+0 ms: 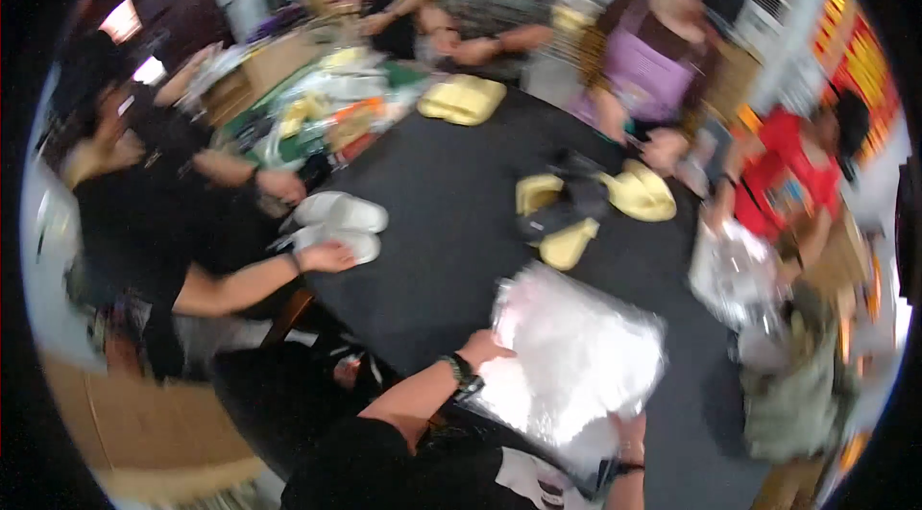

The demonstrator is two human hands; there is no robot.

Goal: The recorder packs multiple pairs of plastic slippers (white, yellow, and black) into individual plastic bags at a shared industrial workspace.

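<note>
The picture is blurred. A stack of clear plastic bags (576, 356) lies on the black table (442, 222) right in front of me. My left hand (485, 349), with a dark watch on the wrist, grips the left edge of the bags. At their lower right corner my right hand (629, 433) is mostly hidden under the plastic, so only the wrist with a dark band shows. Its fingers are out of sight.
Several people stand around the table. At the left, a person in black rests a hand on a pair of white shoes (341, 227). Yellow shoes (634, 193) and a dark shoe (567, 207) lie mid-table, another yellow pair (461, 99) at the far end. Bagged goods (327, 111) pile at the back left.
</note>
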